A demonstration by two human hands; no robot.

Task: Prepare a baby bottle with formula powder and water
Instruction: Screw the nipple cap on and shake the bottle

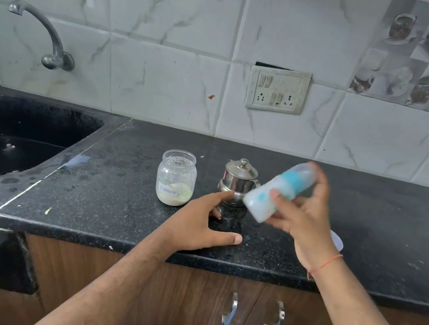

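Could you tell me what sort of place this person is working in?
Most likely a home kitchen: a black stone counter with a built-in sink, a wall tap above it, a tiled backsplash, and wooden cabinets below.

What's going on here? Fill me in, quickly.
A person stands at a black kitchen counter. The right hand grips a baby bottle, tilted and blurred in the air, cap on. The left hand is open, just above the counter, holding nothing. Behind it stand a glass jar labelled formula, without a lid, and a small lidded steel pot.
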